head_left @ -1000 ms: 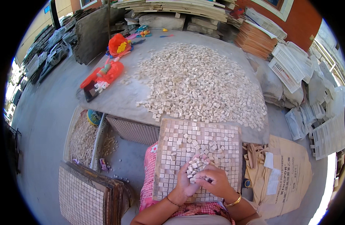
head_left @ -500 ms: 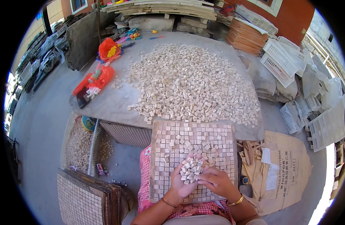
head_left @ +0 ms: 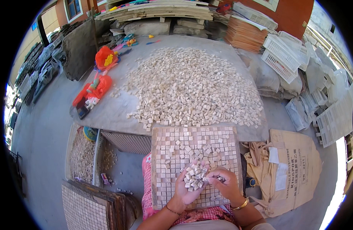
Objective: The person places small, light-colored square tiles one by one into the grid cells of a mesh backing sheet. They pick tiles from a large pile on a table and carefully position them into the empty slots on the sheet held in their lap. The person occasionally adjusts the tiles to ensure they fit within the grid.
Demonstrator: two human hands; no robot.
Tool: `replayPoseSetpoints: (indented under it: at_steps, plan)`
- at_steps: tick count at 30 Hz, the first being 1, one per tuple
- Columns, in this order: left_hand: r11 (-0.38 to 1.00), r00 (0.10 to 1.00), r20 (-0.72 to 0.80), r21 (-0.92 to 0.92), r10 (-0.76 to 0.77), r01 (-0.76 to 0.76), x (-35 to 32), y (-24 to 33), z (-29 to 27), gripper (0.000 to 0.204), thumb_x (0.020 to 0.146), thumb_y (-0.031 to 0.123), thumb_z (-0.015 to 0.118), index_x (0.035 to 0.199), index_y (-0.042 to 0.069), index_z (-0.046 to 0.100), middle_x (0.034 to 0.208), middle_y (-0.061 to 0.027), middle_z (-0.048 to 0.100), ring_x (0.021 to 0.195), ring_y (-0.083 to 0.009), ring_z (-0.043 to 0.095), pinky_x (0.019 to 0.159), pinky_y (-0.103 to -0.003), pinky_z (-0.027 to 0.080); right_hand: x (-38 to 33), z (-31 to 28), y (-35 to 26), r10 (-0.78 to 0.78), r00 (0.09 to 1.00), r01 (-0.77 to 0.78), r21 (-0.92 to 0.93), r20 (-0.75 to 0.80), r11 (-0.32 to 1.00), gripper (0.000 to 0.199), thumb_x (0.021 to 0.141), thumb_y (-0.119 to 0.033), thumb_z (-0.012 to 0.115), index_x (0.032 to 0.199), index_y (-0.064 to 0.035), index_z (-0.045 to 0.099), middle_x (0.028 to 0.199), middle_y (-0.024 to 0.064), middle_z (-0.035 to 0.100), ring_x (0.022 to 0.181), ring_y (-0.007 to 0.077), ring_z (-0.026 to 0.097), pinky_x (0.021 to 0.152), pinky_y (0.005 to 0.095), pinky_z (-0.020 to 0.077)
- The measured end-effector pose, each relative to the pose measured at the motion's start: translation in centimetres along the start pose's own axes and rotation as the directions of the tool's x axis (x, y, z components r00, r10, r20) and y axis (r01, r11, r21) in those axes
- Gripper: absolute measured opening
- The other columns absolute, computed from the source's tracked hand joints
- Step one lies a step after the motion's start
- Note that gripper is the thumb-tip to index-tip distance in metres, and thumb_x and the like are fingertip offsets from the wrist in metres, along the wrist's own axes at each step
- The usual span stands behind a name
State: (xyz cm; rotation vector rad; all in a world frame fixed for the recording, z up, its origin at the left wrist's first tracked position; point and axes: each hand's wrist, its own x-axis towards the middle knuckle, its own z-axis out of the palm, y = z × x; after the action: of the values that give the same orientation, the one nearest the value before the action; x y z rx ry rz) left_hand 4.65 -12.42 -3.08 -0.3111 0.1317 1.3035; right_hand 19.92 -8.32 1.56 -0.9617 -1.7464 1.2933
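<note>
A square mosaic tray (head_left: 154,172) rests across my lap, its grid filled in many places with small pale stone tiles. My left hand (head_left: 183,192) is cupped palm up above the tray's lower middle and holds a heap of stone tiles (head_left: 195,175). Beside that heap, the thumb and forefinger of my right hand (head_left: 228,187) pinch together, and small tiles show at its curled fingers. More loose tiles (head_left: 204,150) lie scattered over the grid just beyond my hands.
Beyond the tray, a large pile of tiles (head_left: 195,84) covers a grey table (head_left: 96,119). Red bags (head_left: 103,85) lie at its left. Filled trays (head_left: 84,207) are stacked low left beside a tile-filled crate (head_left: 82,153). A cardboard-coloured sack (head_left: 299,172) lies right; white crates (head_left: 280,59) stand behind.
My right thumb and forefinger have come together at the edge of the heap in my left palm. The left hand stays cupped. The whole view has shifted slightly.
</note>
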Motion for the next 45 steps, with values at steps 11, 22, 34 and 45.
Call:
replayPoseSetpoints:
  at_steps: [11, 22, 34, 45]
  plan:
    - [0.999, 0.996, -0.073, 0.013, 0.043, -0.043, 0.2, -0.3, 0.7, 0.035, 0.094, 0.029, 0.040, 0.124, 0.012, 0.049, 0.126, -0.0093, 0.053, 0.119, -0.0291, 0.048, 0.105, -0.049, 0.033, -0.2, -1.6, 1.0, 0.167, 0.960, -0.277, 0.827, 0.223, 0.490, 0.023, 0.086, -0.021, 0.065, 0.096, -0.0013, 0.058, 0.080, 0.0034, 0.055, 0.068, 0.0130, 0.052, 0.059, 0.0225, 0.0422]
    - [0.997, 0.997, 0.019, 0.020, 0.072, -0.072, 0.3, -0.4, -0.4, 0.036, 0.092, 0.029, 0.043, 0.123, 0.011, 0.050, 0.129, -0.0105, 0.051, 0.123, -0.0291, 0.044, 0.103, -0.047, 0.034, -0.2, 0.0, 0.3, 0.008, 1.000, 0.000, -0.369, 0.019, 0.929, 0.021, 0.073, -0.012, 0.073, 0.090, -0.0024, 0.064, 0.081, 0.0077, 0.064, 0.068, 0.0164, 0.058, 0.063, 0.0293, 0.0462]
    - [0.997, 0.998, -0.017, -0.022, 0.068, -0.068, 0.3, -0.3, 0.0, 0.036, 0.089, 0.027, 0.049, 0.122, 0.012, 0.051, 0.127, -0.0099, 0.053, 0.121, -0.0291, 0.046, 0.109, -0.048, 0.029, -0.9, -2.0, 2.2, 0.356, 0.871, -0.466, 0.798, 0.337, 0.382, 0.022, 0.088, -0.017, 0.060, 0.100, -0.0003, 0.055, 0.076, -0.0010, 0.050, 0.060, 0.0044, 0.042, 0.045, 0.0155, 0.0311]
    - [0.998, 0.999, 0.003, -0.049, 0.045, -0.045, 0.3, -0.2, 0.1, 0.035, 0.090, 0.027, 0.048, 0.121, 0.012, 0.052, 0.126, -0.0095, 0.054, 0.120, -0.0295, 0.047, 0.108, -0.048, 0.030, -0.7, -1.8, 2.4, 0.382, 0.879, -0.401, 0.877, 0.287, 0.264, 0.028, 0.091, -0.025, 0.056, 0.104, -0.0004, 0.053, 0.091, 0.0038, 0.054, 0.065, 0.0080, 0.046, 0.049, 0.0165, 0.0364]
